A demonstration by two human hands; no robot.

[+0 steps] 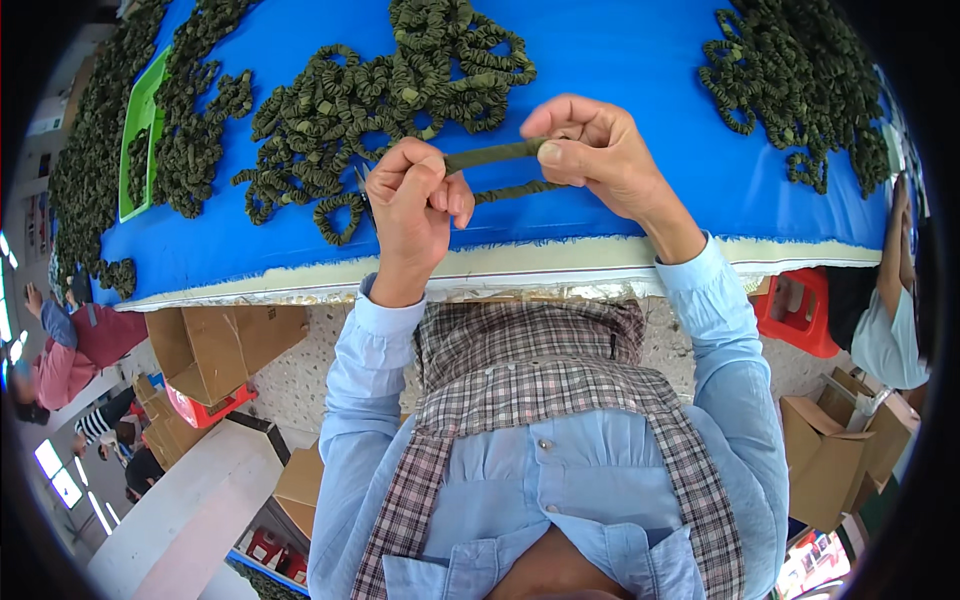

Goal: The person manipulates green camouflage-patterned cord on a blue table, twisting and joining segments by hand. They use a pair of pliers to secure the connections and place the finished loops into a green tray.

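A dark olive-green scrunchie [495, 154] is stretched between my two hands above the near edge of the blue table. Its upper strand is pulled flat and smooth, while the lower strand stays gathered. My left hand [412, 200] pinches one end, with a dark, thin tool partly hidden beside it; I cannot tell whether that hand holds the tool. The other end is in my right hand [600, 155], between thumb and fingers. Just beyond my left hand lies a heap of similar scrunchies [370, 100].
More scrunchies pile up at the far right [800, 80] and along the left, around a green tray [140, 130]. The blue tabletop [620, 60] has a frayed cloth edge. Cardboard boxes [225, 345] and a red stool [800, 310] stand below. Other people are at both sides.
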